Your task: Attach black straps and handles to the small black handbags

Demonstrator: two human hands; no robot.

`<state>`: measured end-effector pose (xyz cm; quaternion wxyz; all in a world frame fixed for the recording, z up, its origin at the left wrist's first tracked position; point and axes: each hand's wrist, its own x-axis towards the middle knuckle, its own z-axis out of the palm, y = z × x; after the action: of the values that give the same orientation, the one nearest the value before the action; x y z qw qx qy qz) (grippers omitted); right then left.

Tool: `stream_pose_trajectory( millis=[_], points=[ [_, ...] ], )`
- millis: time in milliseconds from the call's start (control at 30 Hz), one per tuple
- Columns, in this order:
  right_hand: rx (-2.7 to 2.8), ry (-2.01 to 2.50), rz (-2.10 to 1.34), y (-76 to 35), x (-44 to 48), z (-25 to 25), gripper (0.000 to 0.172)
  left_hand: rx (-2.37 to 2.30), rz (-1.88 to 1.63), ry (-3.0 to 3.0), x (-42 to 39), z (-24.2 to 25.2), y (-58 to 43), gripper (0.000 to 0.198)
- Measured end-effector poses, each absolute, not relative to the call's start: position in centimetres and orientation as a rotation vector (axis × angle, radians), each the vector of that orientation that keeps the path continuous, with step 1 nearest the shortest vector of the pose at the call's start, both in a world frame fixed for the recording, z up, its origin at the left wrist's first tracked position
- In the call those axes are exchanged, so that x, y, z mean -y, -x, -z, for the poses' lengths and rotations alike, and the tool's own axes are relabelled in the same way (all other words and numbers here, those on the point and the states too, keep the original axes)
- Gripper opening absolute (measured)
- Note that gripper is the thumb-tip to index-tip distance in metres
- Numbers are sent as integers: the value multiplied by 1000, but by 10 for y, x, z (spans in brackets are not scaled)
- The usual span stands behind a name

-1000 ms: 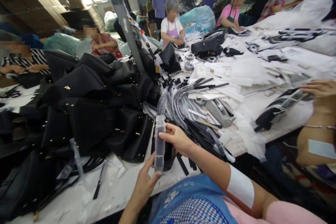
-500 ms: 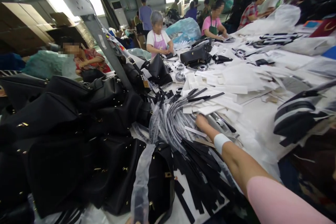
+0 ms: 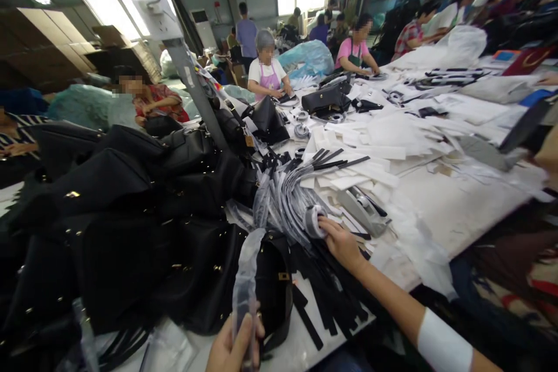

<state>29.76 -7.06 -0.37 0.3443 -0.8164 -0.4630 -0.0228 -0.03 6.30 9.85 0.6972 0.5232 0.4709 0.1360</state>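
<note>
My left hand (image 3: 233, 346) is at the bottom edge, closed round a long strap in a clear plastic sleeve (image 3: 244, 285) that stands up in front of the black bags. My right hand (image 3: 342, 243) reaches forward over a fan of black and wrapped straps (image 3: 288, 203). Its fingers grip a roll of tape (image 3: 313, 221) lying at the edge of that fan. A white band (image 3: 442, 343) wraps my right forearm.
A heap of black handbags (image 3: 131, 215) fills the left half of the table. White foam sheets (image 3: 379, 139) and a tape dispenser (image 3: 364, 209) lie beyond my right hand. A slanted metal post (image 3: 196, 93) rises at centre. Several other people work along the far and left sides.
My right hand drew back from the far reach and now holds a tape roll. My left hand, with the sleeved strap, has come back into view at the bottom.
</note>
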Motion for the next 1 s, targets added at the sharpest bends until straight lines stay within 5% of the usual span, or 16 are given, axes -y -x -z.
stream_pose_trajectory(
  millis=[133,300,400,533,667,1000],
  points=[
    [1575,1825,201,-211,84,-24,44,-959,-178,-1208,-60,-114,-12,64],
    [1786,1767,89,-151,77,-63,47,-860,-77,-1368,-62,-120,-5,48],
    [1553,1921,-37,-130,80,-85,48,-811,-154,-1418,-64,-121,2,43],
    [895,1935,-370,-105,82,-104,27,-653,-239,-1474,-64,-124,6,43],
    [459,1589,-825,-92,65,-114,40,-551,-191,-1528,-59,-123,9,40],
    [203,1276,-863,-93,58,-99,34,-499,-123,-1392,-77,-112,54,41]
  ],
)
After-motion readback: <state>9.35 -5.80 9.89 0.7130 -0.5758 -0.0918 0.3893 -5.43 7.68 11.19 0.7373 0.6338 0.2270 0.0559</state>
